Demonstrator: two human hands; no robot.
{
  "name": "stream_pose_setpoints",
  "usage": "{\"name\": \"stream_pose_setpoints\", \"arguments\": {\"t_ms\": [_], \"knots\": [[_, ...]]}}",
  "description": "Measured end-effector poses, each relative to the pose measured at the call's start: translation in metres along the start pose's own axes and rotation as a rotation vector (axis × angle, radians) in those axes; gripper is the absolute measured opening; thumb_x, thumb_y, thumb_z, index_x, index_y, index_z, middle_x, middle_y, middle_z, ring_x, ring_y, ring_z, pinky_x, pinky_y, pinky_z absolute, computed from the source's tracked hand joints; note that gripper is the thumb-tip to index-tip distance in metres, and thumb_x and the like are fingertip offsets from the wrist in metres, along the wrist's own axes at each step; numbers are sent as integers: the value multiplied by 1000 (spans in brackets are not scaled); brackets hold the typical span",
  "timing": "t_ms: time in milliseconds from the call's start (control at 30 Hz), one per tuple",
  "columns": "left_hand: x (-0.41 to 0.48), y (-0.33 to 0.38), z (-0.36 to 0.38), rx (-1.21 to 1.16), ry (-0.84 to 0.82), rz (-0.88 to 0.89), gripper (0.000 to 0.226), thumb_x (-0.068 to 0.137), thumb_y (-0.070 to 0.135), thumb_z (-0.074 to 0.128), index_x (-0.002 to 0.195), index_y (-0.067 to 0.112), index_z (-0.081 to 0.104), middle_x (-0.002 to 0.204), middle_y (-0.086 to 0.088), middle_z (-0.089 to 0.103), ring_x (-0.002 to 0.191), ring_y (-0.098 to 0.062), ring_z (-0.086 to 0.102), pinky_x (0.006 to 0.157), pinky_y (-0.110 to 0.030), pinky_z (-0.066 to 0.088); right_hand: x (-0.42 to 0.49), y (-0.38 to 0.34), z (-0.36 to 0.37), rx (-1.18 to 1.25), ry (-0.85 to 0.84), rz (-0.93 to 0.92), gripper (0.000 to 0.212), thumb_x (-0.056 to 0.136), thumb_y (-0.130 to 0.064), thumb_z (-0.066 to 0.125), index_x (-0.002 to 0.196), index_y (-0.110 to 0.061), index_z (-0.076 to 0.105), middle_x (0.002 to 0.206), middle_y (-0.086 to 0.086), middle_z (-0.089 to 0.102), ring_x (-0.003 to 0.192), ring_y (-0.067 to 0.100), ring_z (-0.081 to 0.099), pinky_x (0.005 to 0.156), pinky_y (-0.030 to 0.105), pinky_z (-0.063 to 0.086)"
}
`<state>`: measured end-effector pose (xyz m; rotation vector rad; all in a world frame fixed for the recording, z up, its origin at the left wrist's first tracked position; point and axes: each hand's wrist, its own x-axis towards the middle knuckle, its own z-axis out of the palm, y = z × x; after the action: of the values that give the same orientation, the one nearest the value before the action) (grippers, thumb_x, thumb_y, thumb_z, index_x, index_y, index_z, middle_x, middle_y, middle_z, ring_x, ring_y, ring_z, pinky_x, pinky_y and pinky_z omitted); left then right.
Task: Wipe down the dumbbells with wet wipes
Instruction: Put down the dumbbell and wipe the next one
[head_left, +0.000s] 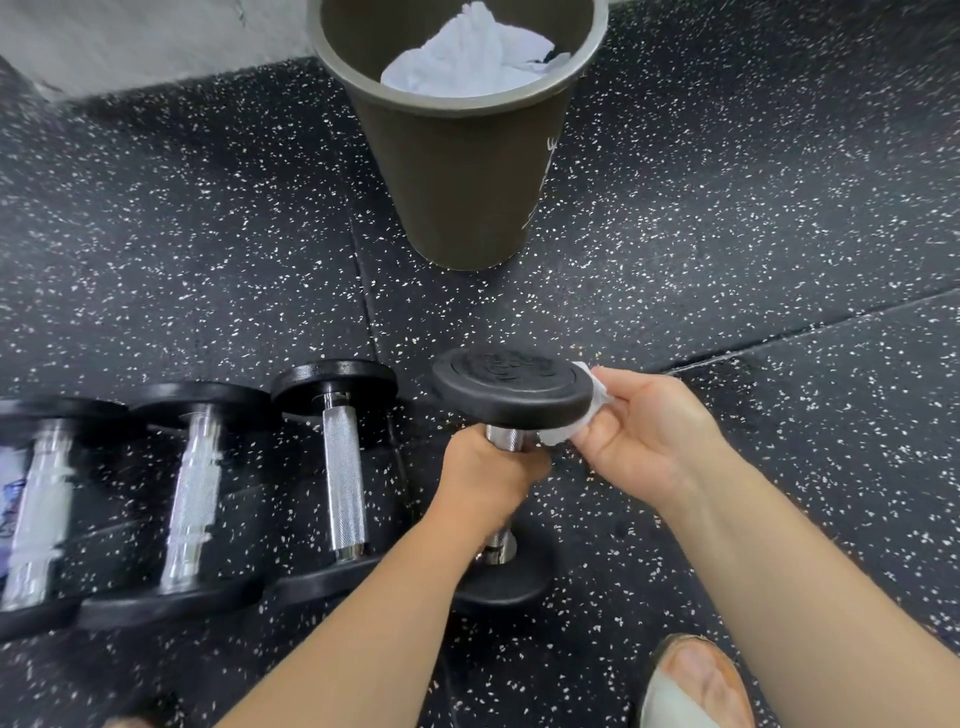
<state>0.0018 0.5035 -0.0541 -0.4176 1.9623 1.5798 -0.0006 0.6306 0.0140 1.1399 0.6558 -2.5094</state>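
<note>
A black dumbbell (511, 387) with a chrome handle stands on end on the speckled floor. My left hand (485, 480) grips its handle just under the upper weight. My right hand (641, 434) pinches a crumpled white wet wipe (582, 415) against the right rim of that upper weight. The lower weight rests on the floor, partly hidden by my left forearm. Three more dumbbells lie side by side to the left, the nearest one (340, 467) about a hand's width from the held one.
A dark olive bin (457, 171) holding crumpled white wipes stands on the floor just beyond the dumbbell. A grey wall base runs along the top left. My sandalled foot (696, 686) is at the bottom right.
</note>
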Motion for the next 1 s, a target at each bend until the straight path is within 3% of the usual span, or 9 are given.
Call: {"name": "stream_pose_setpoints", "arguments": {"t_ms": [67,133,233,467,533,633,733,867,1000], "knots": [[-7,0,4,24,63,20,26,70,8,65,57,18,46,48,9,46,47,-14,39,52,-25,32,7,0,1,2,24,1,27,96,2,38,99,19,59,96,26,71,74,28,73,69,34,61],[-18,3,13,147,216,33,15,71,23,64,76,26,50,62,13,58,56,-11,53,57,-27,37,10,2,0,29,43,-23,28,95,4,38,107,18,59,105,24,69,82,27,72,72,33,60],[-25,7,24,143,299,60,28,75,22,64,94,31,46,80,10,63,72,-8,60,61,-30,44,7,6,-5,114,48,-83,32,96,4,36,120,15,55,115,24,66,91,27,71,72,35,60],[-7,7,13,-26,118,92,17,73,15,80,85,20,69,74,8,71,69,-4,65,64,-21,51,5,5,-1,112,10,-41,35,100,-7,33,117,18,51,100,28,70,86,31,70,87,42,56],[-6,7,13,-25,81,102,17,75,13,79,78,25,66,65,15,66,58,5,60,57,-10,45,16,5,6,77,26,-12,40,102,-14,33,117,17,51,103,31,68,94,37,68,94,47,50],[-3,4,14,1,78,99,22,79,14,73,65,18,57,48,11,51,43,-5,41,45,-16,34,26,4,11,66,42,16,46,101,-21,32,115,18,52,119,34,61,111,42,59,92,51,47],[1,2,11,-3,90,96,22,81,16,70,67,11,54,46,9,44,41,-6,34,42,-18,31,21,4,2,87,47,-35,43,97,-13,32,120,20,50,123,30,60,107,38,63,99,46,47],[2,1,4,-44,107,52,9,80,5,67,75,7,60,53,5,53,40,-5,43,45,-19,35,-14,7,-15,23,-17,-81,37,82,0,37,106,17,59,110,28,67,86,33,70,83,40,58],[5,3,-4,-28,93,28,31,77,-4,63,53,13,53,45,5,48,43,-10,41,44,-18,33,-37,7,-27,-243,-46,-119,35,87,4,40,114,8,62,111,27,68,92,32,69,78,38,58]]}}
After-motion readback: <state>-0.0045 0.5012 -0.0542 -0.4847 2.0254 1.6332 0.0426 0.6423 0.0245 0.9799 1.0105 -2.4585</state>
